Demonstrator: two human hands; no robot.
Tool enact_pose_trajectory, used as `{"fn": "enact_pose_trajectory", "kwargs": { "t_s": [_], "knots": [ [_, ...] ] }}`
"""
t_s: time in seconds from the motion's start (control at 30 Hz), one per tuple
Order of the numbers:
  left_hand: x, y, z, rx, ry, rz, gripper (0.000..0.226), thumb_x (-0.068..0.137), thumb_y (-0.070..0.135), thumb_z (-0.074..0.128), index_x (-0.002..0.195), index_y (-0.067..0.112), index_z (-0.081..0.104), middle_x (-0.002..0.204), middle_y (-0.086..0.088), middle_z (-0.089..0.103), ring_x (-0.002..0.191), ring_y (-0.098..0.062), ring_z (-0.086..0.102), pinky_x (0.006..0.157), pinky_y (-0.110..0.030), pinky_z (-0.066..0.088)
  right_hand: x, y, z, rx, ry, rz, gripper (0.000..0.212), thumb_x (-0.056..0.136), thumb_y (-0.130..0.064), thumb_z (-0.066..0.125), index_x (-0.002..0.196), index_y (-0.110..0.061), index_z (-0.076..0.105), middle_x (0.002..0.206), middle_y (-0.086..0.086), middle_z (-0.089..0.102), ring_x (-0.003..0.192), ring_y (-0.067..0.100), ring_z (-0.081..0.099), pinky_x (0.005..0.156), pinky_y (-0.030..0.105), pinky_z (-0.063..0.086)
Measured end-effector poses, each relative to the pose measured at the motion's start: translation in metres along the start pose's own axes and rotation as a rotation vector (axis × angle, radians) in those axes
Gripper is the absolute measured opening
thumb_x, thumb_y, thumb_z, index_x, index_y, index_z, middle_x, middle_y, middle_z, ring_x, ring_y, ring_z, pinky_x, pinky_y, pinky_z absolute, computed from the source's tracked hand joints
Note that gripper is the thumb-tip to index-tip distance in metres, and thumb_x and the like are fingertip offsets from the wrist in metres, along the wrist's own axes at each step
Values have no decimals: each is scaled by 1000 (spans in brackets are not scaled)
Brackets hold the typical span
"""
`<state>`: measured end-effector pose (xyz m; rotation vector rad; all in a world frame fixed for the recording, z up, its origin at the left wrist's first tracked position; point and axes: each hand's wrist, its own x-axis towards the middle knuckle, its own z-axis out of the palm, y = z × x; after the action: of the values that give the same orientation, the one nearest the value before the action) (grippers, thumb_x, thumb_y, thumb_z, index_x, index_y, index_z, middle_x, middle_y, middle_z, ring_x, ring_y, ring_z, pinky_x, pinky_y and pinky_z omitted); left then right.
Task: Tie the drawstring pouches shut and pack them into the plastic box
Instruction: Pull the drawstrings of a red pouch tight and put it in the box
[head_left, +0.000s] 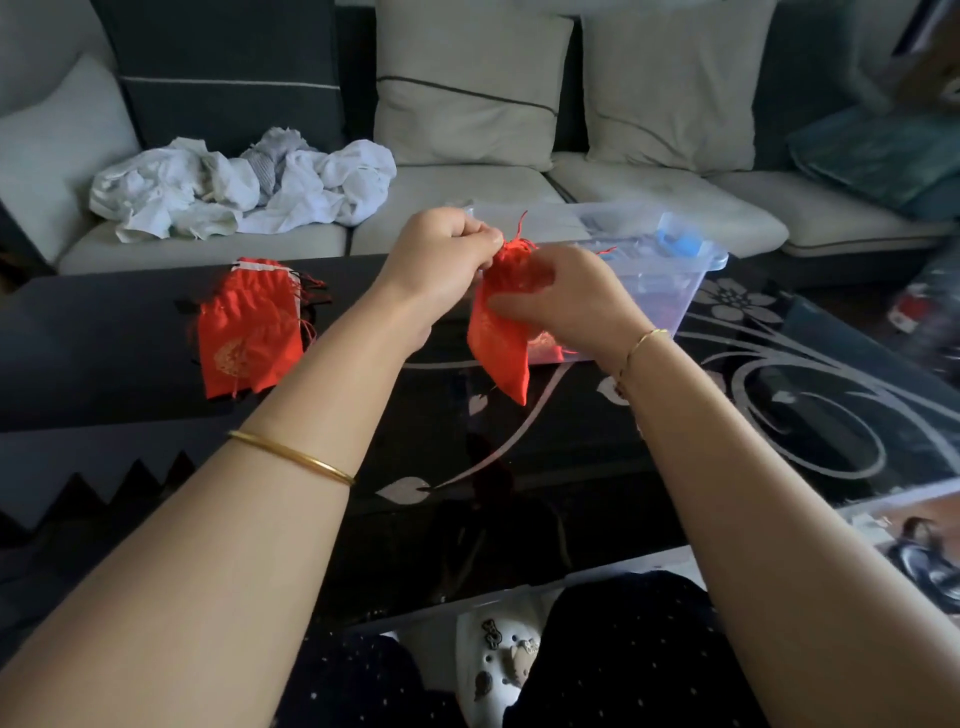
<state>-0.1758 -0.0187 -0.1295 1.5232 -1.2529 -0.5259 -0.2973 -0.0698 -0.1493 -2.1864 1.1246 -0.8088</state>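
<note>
1. Glass table (571, 467): carries all task items.
2. Plastic box (670, 270): open, at the far table edge; at least one red pouch appears to lie inside.
3. Pouch stack (244, 332): lies flat, left of the box, apparently untied and unpacked.
4. Held pouch (498, 338): hangs above the table, in front of the box.
5. Left hand (441, 254): fingers pinched closed on the gathered neck and cord.
6. Right hand (566, 296): fingers closed around the pouch body. Tying appears to be in progress.

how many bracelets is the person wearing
2. A plain gold bangle sits on the left forearm, and a thin gold chain bracelet is on the right wrist. Nothing else shows on the arms, though their undersides are hidden.
</note>
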Motion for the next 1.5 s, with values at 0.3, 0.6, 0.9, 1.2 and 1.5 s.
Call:
{"fn": "enact_pose_trajectory", "kwargs": {
  "t_s": [0.3, 0.6, 0.9, 1.2, 1.5],
  "knots": [
    [17, 12, 3, -33, 52, -1, 13, 94, 20, 50, 91, 15, 62, 74, 6, 57, 68, -6, 53, 63, -22, 44, 29, 6, -40, -134, 197, -48, 16, 79, -14, 64, 85, 0, 66, 73, 10, 53, 70, 25, 50, 69, 39, 43],
    [27, -1, 14, 111, 21, -47, 12, 92, 13, 46, 87, 13, 56, 80, -11, 50, 66, -12, 46, 55, -21, 40, 85, -5, -70, -350, 233, -83, 12, 82, -9, 53, 78, -8, 64, 86, 15, 69, 81, 19, 67, 68, 30, 44],
    [32, -22, 7, 75, 33, -143, 10, 93, 13, 48, 97, 11, 57, 81, 2, 54, 76, -12, 51, 60, -22, 43, 105, 12, -40, -558, -138, 11, 28, 90, -13, 48, 103, 7, 63, 70, 12, 51, 80, 28, 50, 48, 26, 31],
    [31, -34, -2, 81, 68, -167, 12, 92, 9, 46, 99, 11, 56, 85, 1, 55, 74, -10, 51, 59, -22, 44, 97, 27, -26, -607, 8, 109, 33, 86, -4, 43, 110, -7, 65, 121, 16, 60, 117, 36, 49, 88, 35, 47],
    [2, -122, -47, 442, 256, -337, 37, 89, 5, 47, 124, 6, 55, 130, -14, 54, 121, -29, 50, 96, -32, 39, 40, -41, 73, -127, 30, -136, 32, 85, -1, 43, 105, -10, 65, 114, 11, 62, 104, 27, 57, 84, 30, 45]
  ]
}}
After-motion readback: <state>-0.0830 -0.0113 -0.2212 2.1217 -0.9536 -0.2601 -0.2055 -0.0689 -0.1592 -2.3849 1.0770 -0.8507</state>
